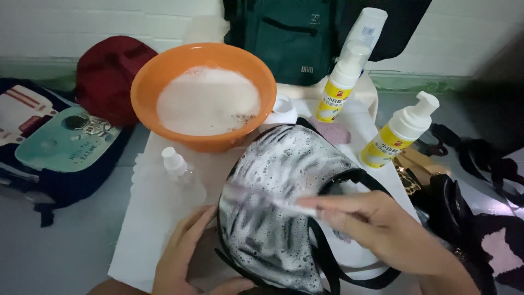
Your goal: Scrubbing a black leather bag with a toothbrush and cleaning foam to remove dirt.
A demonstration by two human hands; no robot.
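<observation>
A black bag (284, 180) covered in white soap foam lies on a white cloth (158, 218). My left hand (183, 257) rests on the cloth at the bag's lower left edge, steadying it. My right hand (376, 226) grips a small white brush (262, 198), blurred with motion, whose head lies across the foamy bag. The bag's black straps (338, 273) trail under my right hand.
An orange basin (147, 82) of foamy water stands behind the bag. A small clear bottle (180, 169) lies on the cloth. Two yellow-and-white pump bottles (341, 82) (396, 136) stand at right. Other bags sit at left (54, 147), behind (295, 38) and at right (475, 218).
</observation>
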